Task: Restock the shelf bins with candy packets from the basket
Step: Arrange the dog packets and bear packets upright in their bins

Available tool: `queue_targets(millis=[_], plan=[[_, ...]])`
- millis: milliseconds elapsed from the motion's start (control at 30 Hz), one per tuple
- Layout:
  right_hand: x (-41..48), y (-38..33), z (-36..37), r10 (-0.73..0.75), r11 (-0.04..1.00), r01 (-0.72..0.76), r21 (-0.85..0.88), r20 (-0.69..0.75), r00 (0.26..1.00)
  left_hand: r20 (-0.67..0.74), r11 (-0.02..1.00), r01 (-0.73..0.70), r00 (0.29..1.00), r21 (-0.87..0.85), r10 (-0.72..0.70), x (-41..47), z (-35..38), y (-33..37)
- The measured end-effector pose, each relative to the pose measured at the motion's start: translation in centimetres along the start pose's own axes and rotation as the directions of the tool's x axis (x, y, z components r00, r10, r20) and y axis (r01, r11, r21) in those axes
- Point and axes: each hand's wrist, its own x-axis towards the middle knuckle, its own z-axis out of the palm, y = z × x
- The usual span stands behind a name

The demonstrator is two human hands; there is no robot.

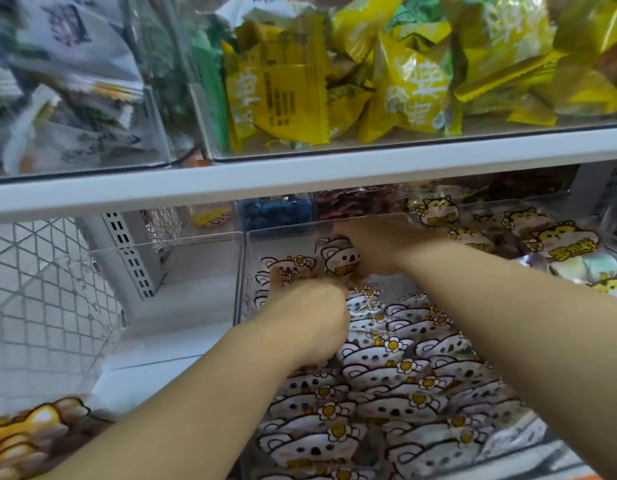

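Two bare forearms are reaching up from the bottom edge, the left forearm (pixel 182 410) crossing in from the lower left and the right forearm (pixel 508 306) from the right. Both are stretching into a clear bin (pixel 239 282) on the lower shelf. Rows of koala packets (pixel 386 386) with small yellow flowers are filling this bin from front to back.

The left hand (pixel 314 317) is showing its back to the camera, with its fingers bending down among upright packets by the bin's left wall. Blur is hiding whether its grip is closing on one. Farther back, the right hand (pixel 366 247) is curling its grip around a single koala packet (pixel 338 259), holding it upright at the rear of the bin.

Yellow hamster packets (pixel 559 244) are sitting in the bin just to the right. An orange-brown packet (pixel 30 434) is showing at the lower left corner, with wire mesh (pixel 40 289) above it. Overhead, a white shelf (pixel 300 174) is carrying bins of yellow packets (pixel 283 98) and blurred pale packets (pixel 75 98).
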Motion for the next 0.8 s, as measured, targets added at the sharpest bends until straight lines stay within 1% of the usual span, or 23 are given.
queue_targets(millis=[67,133,233,300,367,467,533,633,700,800], plan=[[-0.6,0.5,-0.6,0.01,1.0,-0.01,0.014,-0.031,0.999,-0.013,1.0,-0.002,1.0,0.014,0.002,-0.1,-0.2,0.0],[-1.6,1.3,-1.7,0.053,0.999,-0.054,-0.01,-0.051,0.997,-0.019,0.999,0.024,1.0,0.046,-0.023,-0.2,0.0,0.1],[-3.3,2.2,-2.8,0.143,0.982,-0.148,-0.115,-0.049,0.988,-0.018,0.998,0.054,0.998,0.041,-0.053,-0.2,0.0,0.2],[-3.9,2.2,-2.8,0.175,0.965,-0.181,-0.192,-0.048,0.983,-0.009,0.997,0.069,0.998,0.04,-0.069,-0.3,0.0,0.4],[-3.9,1.8,-2.7,0.185,0.943,-0.202,-0.263,-0.087,0.979,-0.01,0.994,0.093,0.996,0.049,-0.092,-0.4,-0.2,0.5],[-3.9,1.0,-2.7,0.214,0.922,-0.243,-0.3,-0.126,0.969,-0.018,0.988,0.135,0.991,0.07,-0.134,-0.7,-0.4,0.7],[-4.0,0.6,-2.8,0.235,0.918,-0.261,-0.299,-0.123,0.964,-0.019,0.982,0.153,0.988,0.112,-0.152,-0.9,-0.6,1.0],[-4.5,0.3,-3.6,0.248,0.919,-0.272,-0.286,-0.117,0.962,-0.024,0.974,0.188,0.982,0.127,-0.187,-1.0,-0.9,1.2],[-4.7,0.1,-4.2,0.247,0.91,-0.274,-0.312,-0.122,0.961,-0.027,0.971,0.197,0.98,0.133,-0.195,-1.0,-0.9,1.1],[-5.6,-0.1,-4.3,0.205,0.893,-0.253,-0.373,-0.164,0.965,-0.032,0.97,0.192,0.981,0.149,-0.189,-0.9,-0.8,1.2]])
